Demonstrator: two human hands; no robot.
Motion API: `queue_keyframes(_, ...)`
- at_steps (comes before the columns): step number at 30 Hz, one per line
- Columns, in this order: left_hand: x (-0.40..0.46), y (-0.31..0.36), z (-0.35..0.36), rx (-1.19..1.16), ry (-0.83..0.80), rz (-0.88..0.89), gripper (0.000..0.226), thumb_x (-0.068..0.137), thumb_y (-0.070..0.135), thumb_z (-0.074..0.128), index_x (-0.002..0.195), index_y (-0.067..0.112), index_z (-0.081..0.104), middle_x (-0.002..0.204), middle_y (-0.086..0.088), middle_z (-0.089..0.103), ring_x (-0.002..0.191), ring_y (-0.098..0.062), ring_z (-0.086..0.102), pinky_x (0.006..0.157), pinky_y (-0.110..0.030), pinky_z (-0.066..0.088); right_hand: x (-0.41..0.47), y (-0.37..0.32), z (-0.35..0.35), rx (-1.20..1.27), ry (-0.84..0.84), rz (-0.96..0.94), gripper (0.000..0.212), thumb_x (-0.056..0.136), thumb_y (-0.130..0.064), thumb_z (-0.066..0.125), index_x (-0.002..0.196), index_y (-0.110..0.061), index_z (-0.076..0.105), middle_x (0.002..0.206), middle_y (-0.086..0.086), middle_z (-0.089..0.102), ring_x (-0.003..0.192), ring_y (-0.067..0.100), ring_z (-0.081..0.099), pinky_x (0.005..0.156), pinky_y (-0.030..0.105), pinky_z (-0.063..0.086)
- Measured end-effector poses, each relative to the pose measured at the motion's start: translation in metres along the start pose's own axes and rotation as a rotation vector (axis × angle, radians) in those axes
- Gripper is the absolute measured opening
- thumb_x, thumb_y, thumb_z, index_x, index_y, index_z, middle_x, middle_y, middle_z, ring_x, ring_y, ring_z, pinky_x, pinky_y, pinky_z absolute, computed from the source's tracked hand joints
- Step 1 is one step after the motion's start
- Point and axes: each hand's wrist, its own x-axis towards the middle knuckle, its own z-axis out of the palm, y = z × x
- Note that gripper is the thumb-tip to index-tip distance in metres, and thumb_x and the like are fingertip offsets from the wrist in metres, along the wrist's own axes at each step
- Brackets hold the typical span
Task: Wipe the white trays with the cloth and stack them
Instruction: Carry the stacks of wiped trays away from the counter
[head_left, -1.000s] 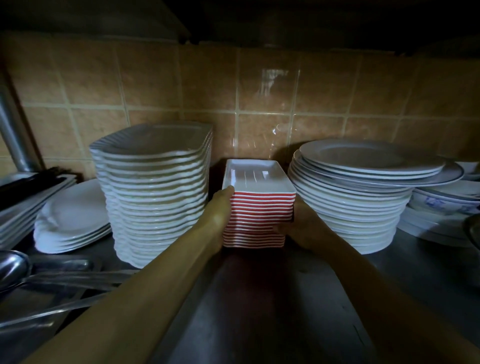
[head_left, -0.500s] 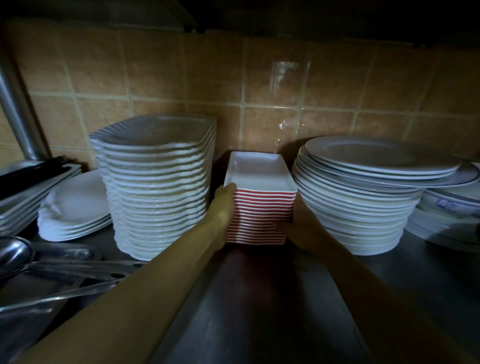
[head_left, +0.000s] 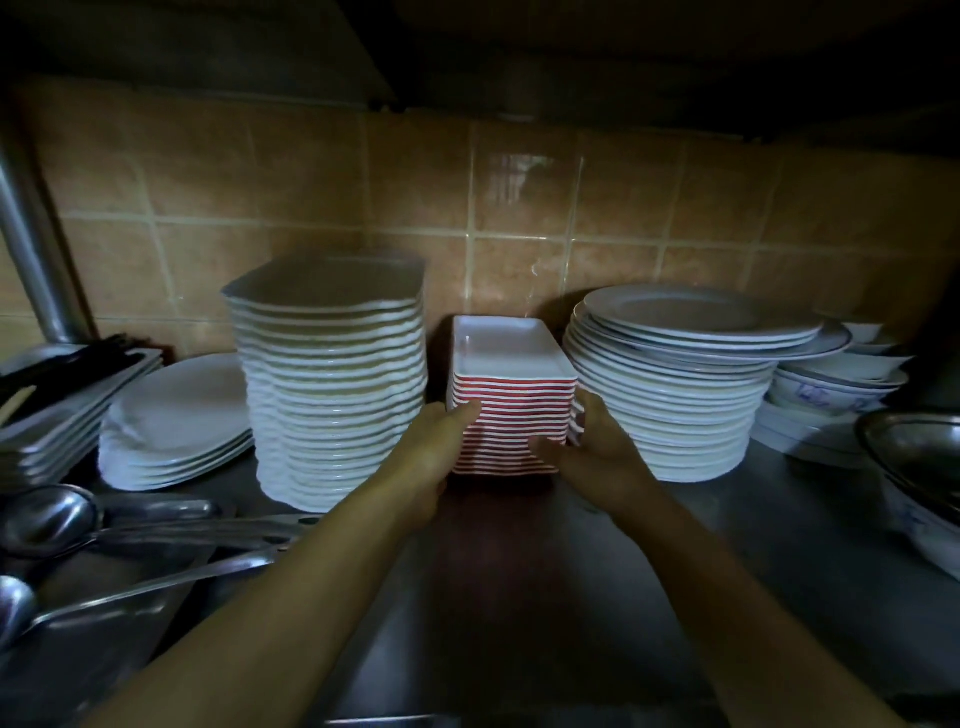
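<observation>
Two plate stacks (head_left: 332, 384) (head_left: 670, 395) flank the gripped trays (head_left: 511, 410).

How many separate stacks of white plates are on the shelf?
3: low stack at left, tall stack left of the red-sided trays, round stack right of them. More may be hidden.

Square plate stack (head_left: 332, 384) left; round plate stack (head_left: 675, 395) right; ladles (head_left: 47, 514) front-left; tiled wall (head_left: 519, 208) behind.

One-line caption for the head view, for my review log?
Both hands, left hand and right hand, grip a stack of red-sided white rectangular trays between two white plate stacks.
</observation>
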Motion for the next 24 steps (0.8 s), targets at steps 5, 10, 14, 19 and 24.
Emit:
queue_keyframes(5, -0.045, 0.007, -0.031, 0.086, 0.013, 0.014, 0.019, 0.093, 0.017, 0.048, 0.075, 0.014, 0.049, 0.063, -0.012, 0.053, 0.053, -0.016, 0.055, 0.039, -0.018, 0.02, -0.018, -0.017, 0.014, -0.023, -0.041, 0.024, 0.061, 0.082, -0.021, 0.072, 0.135, -0.013, 0.043, 0.13, 0.007, 0.056, 0.12, 0.023, 0.053, 0.104, 0.042, 0.042)
queue_keyframes(10, -0.089, 0.01, -0.067, 0.025, 0.18, 0.007, 0.006, 0.093, 0.022, 0.054, 0.087, 0.023, 0.052, 0.087, 0.005, 0.057, 0.082, -0.01, 0.054, 0.067, -0.026, 0.034, -0.027, -0.048, 0.047, 0.025, -0.204, -0.029, 0.076, 0.08, -0.024, 0.073, 0.143, -0.009, 0.033, 0.14, 0.009, 0.047, 0.13, 0.026, 0.043, 0.111, 0.036, 0.031)
queue_keyframes(14, -0.125, 0.002, -0.095, 0.023, 0.341, 0.037, 0.012, 0.092, 0.015, 0.053, 0.082, 0.019, 0.057, 0.081, 0.0, 0.062, 0.073, -0.012, 0.056, 0.06, -0.019, 0.044, -0.046, -0.07, 0.078, 0.113, -0.359, -0.109, 0.072, 0.081, -0.023, 0.072, 0.142, -0.01, 0.036, 0.134, 0.001, 0.051, 0.131, 0.025, 0.043, 0.11, 0.03, 0.032)
queue_keyframes(19, -0.19, -0.018, -0.132, 0.023, 0.578, 0.025, 0.024, 0.091, 0.006, 0.053, 0.069, 0.016, 0.057, 0.056, 0.004, 0.06, 0.048, -0.004, 0.055, 0.039, -0.007, 0.037, -0.082, -0.101, 0.123, 0.191, -0.542, -0.145, 0.07, 0.079, -0.03, 0.072, 0.139, -0.022, 0.038, 0.134, 0.003, 0.046, 0.125, 0.022, 0.046, 0.107, 0.041, 0.039)
queue_keyframes(24, -0.271, -0.036, -0.182, -0.001, 0.844, -0.017, 0.012, 0.092, 0.012, 0.054, 0.082, 0.02, 0.055, 0.085, -0.003, 0.059, 0.073, -0.013, 0.052, 0.049, -0.019, 0.038, -0.133, -0.15, 0.178, 0.309, -0.788, -0.217, 0.063, 0.08, -0.026, 0.072, 0.135, -0.023, 0.04, 0.131, -0.006, 0.048, 0.124, 0.017, 0.046, 0.108, 0.041, 0.037)
